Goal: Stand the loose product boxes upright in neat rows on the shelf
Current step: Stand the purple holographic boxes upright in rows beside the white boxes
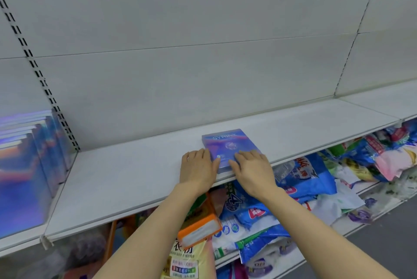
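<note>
So your flat purple-blue glossy cardboard box point(228, 148) was lying face-up near the front edge of the white metal shelf point(135, 172), about the middle of the run. Your left hand point(198, 169) sat at its left edge, fingers mostly straight on the shelf and thumb touching the box, nothing actually pinched. Your right hand point(251, 169) lay flat over the near right corner, fingers relaxed and pressing down, so neither grip was closed on anything.

My guess: that box was light and stiff, probably film-wrapped and a bit slick, so I'd have taken it by the two long side edges and tipped it up onto its short end instead of squeezing the broad face.

Off to the left, a row of matching shiny boxes point(33, 154) already stood upright. Underneath, soft crinkly plastic bags point(304, 179) lay piled up.
</note>
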